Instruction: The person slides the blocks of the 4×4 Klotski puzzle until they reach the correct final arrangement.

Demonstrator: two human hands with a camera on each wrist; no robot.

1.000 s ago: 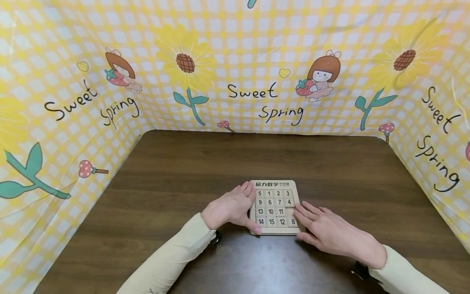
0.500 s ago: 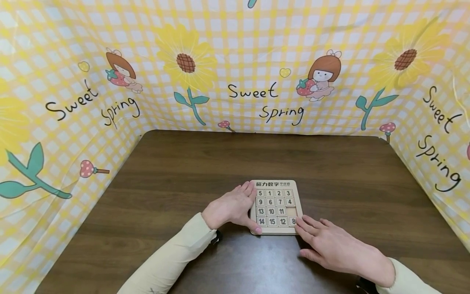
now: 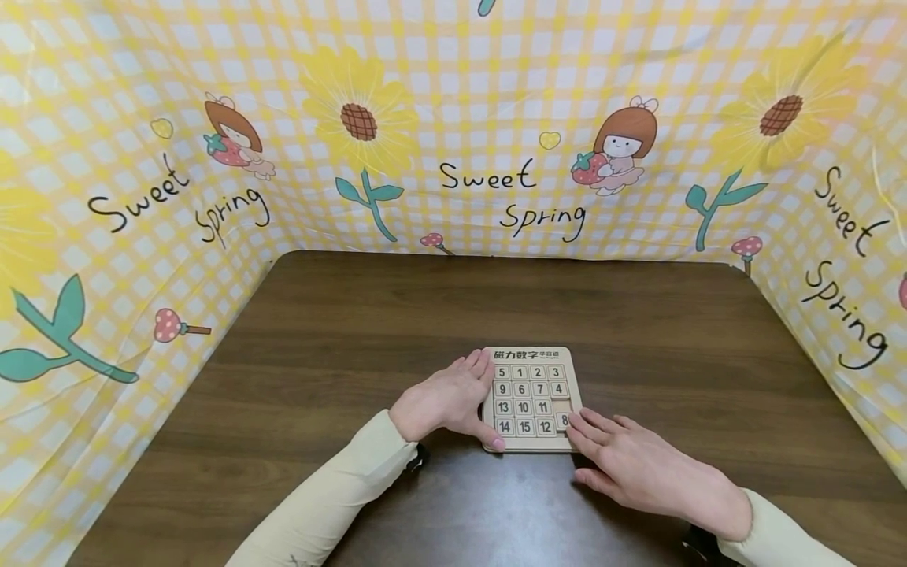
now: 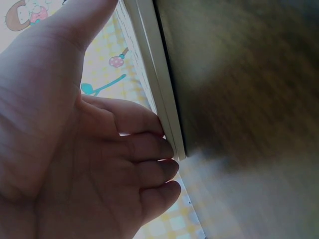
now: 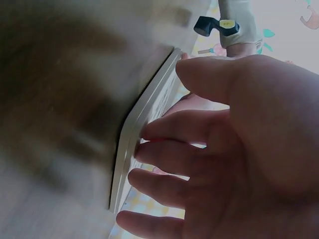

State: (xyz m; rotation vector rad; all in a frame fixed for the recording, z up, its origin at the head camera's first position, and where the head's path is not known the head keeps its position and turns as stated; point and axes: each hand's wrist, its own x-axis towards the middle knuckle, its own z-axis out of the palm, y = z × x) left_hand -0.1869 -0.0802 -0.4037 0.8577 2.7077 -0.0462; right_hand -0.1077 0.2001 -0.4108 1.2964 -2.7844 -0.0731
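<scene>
A wooden sliding number puzzle (image 3: 527, 445) lies flat on the table, with dark printed writing along its top edge. My left hand (image 3: 446, 399) rests against the puzzle's left side, fingers along the upper edge and thumb at the lower left corner. With its fingertips on the right, my right hand (image 3: 631, 461) touches the 8 tile (image 3: 564, 420). That tile sits slightly above its row, partly into the gap right of the 11 tile (image 3: 542, 407). The left wrist view has the fingers (image 4: 149, 147) against the board's edge; fingertips partly hide it in the right wrist view.
The dark wooden table (image 3: 397, 307) surrounds the puzzle. A yellow checked cloth (image 3: 460, 118) with flowers and "Sweet Spring" lettering hangs around its back and sides. Dark wrist straps show at both sleeves.
My right hand has moved down from beside the gap to the 8 tile, then a little upward. The 8 tile has slid up slightly from the bottom row. My left hand stays put.
</scene>
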